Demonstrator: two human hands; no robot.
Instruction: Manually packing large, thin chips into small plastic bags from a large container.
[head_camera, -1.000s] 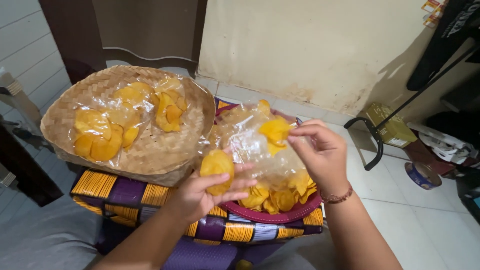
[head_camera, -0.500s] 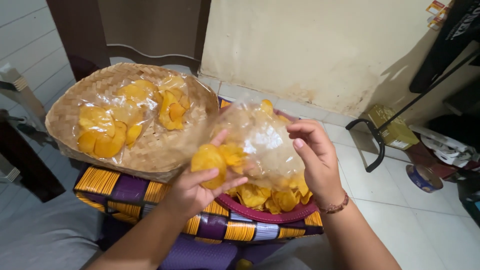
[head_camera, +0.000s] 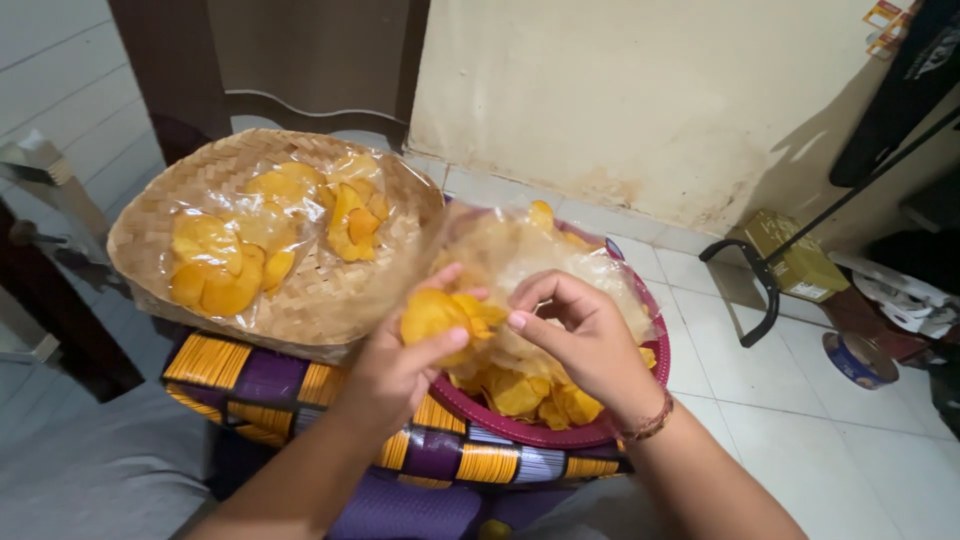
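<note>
The left hand (head_camera: 395, 365) pinches yellow chips (head_camera: 440, 315); the right hand (head_camera: 590, 345) pinches the clear plastic bag (head_camera: 520, 255) beside them, above a red bowl (head_camera: 560, 432). At ten o'clock sits a woven tray (head_camera: 300, 300) with bagged chips (head_camera: 230, 265).

Golden-yellow fried chips (head_camera: 445, 312), clear plastic bag (head_camera: 520, 250), magenta round basin (head_camera: 560, 432), tan woven tray (head_camera: 330, 290), yellow-purple-white striped woven basket (head_camera: 300, 385).

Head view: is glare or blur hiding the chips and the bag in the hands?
Head view: evenly lit and sharp; the clear plastic bag looks hazy with mild sheen, yet the yellow chips held by the left hand read clearly; the right hand is crisp; soft shadows on the wall.
</note>
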